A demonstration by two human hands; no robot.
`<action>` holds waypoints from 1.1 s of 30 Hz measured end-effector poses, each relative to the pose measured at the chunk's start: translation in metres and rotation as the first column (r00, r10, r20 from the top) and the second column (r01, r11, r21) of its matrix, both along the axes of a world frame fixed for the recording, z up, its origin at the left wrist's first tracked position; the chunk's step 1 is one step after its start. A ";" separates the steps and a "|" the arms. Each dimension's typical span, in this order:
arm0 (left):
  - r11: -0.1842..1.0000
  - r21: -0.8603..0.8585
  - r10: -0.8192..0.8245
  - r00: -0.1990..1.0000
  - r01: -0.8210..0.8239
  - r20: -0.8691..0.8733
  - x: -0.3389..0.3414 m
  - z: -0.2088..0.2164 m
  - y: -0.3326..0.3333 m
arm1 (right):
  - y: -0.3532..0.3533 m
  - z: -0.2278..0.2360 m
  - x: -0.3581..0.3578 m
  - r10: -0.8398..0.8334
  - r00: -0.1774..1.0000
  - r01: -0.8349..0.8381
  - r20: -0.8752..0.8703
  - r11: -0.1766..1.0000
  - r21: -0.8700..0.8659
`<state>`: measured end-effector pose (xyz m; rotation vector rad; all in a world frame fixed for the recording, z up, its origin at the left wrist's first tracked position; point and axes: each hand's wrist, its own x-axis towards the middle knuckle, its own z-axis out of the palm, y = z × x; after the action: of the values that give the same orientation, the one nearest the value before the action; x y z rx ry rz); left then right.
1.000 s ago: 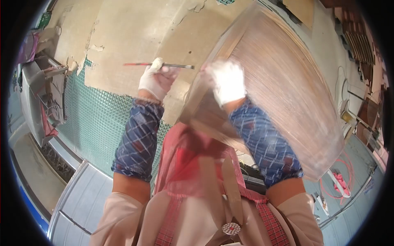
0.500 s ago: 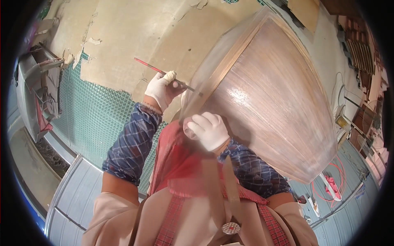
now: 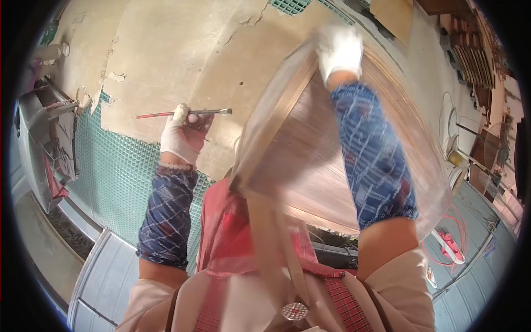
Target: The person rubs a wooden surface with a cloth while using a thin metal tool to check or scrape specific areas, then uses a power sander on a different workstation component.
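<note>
My left hand (image 3: pixel 183 137), in a white glove, is closed around a slim paintbrush (image 3: pixel 154 115) with a red handle. The brush lies nearly level, its bristle end pointing right, apart from any surface. My right hand (image 3: pixel 340 52), also in a white glove, is at the far end of a large wooden panel (image 3: pixel 290 149). That hand is smeared by motion, and its fingers and anything in them cannot be made out. The panel has a pale brown, streaky grained face and a raised wooden edge along its left side.
A brown sheet with torn edges (image 3: pixel 160 66) covers part of a green mesh surface (image 3: pixel 121 152). Metal framework (image 3: pixel 47 133) stands at the left. A red cable (image 3: pixel 462 221) lies at lower right, and stacked brown slats (image 3: pixel 470 58) are at far right.
My right hand has swept from the panel's near left corner to its far end. My left hand has drawn left with the brush, which has turned level. The panel's near edge has shifted in view.
</note>
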<state>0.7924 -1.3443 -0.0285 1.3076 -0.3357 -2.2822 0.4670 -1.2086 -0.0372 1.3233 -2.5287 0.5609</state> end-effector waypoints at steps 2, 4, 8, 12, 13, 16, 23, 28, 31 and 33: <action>0.999 0.019 -0.031 0.984 0.035 -0.173 -0.001 -0.012 -0.012 | 0.013 0.015 0.083 0.135 0.977 -0.147 0.167 0.987 0.063; 0.998 0.036 -0.053 0.991 0.058 -0.120 -0.041 -0.007 -0.012 | 0.046 0.018 0.145 0.298 0.874 -0.370 0.384 0.920 0.126; 0.979 0.032 -0.193 0.965 0.202 -0.177 -0.128 0.001 -0.017 | 0.068 0.011 0.179 0.316 0.893 -0.323 0.319 0.946 -0.034; 0.968 0.085 -0.233 0.971 0.237 -0.049 -0.190 -0.013 -0.018 | 0.066 0.014 0.179 0.320 0.872 -0.330 0.370 0.943 -0.040; 0.967 0.083 -0.236 0.971 0.239 -0.044 -0.195 -0.021 -0.022 | 0.064 0.016 0.178 0.331 0.859 -0.339 0.390 0.939 -0.051; 0.958 0.081 -0.273 0.961 0.275 -0.034 -0.210 -0.033 -0.022 | 0.064 0.015 0.175 0.346 0.863 -0.337 0.368 0.937 -0.090; 0.953 0.059 -0.298 0.955 0.297 0.004 -0.241 -0.037 -0.033 | 0.062 0.018 0.169 0.341 0.840 -0.338 0.422 0.937 -0.085; 0.944 0.076 -0.323 0.946 0.322 0.000 -0.271 -0.035 -0.036 | 0.065 0.010 0.169 0.337 0.844 -0.332 0.417 0.939 -0.087; 0.935 0.022 -0.350 0.933 0.353 -0.084 -0.269 -0.047 -0.046 | 0.064 0.013 0.166 0.363 0.813 -0.367 0.455 0.927 -0.083; 0.936 0.032 -0.343 0.930 0.350 -0.132 -0.251 -0.058 -0.038 | 0.065 0.015 0.164 0.357 0.818 -0.362 0.452 0.929 -0.079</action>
<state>0.5419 -1.3825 -0.0868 1.2011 -0.4973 -2.6713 0.6310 -1.1434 -0.0220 1.8852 -2.6330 1.0533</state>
